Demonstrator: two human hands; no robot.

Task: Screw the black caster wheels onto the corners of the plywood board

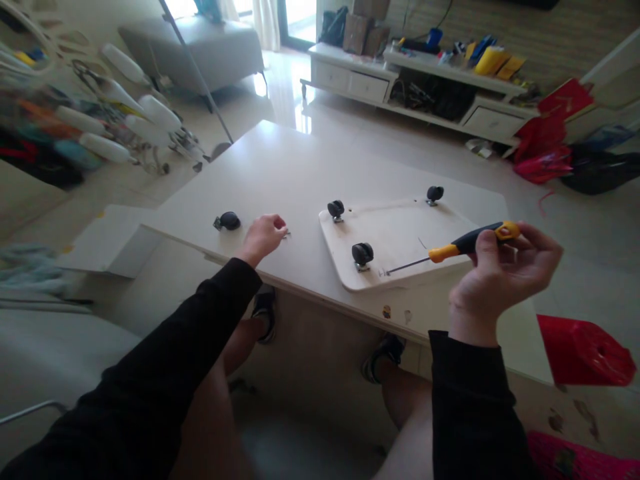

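Evidently, the board [395,230] lies on the table [280,173] with casters [363,253] upward so their plates are accessible, and the right hand [500,273] grips the screwdriver [453,248] by its handle, apparently to direct the tip towards the board's near edge. Left hand [265,235]: fingers drawn together at small metal pieces [287,235], contents undeterminable. The board lies between both hands, left of the right one.

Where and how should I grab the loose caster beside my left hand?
Probably grip the loose caster by its rounded black wheel, coming from the right: that end faces your left hand, while the metal plate points away to the left.
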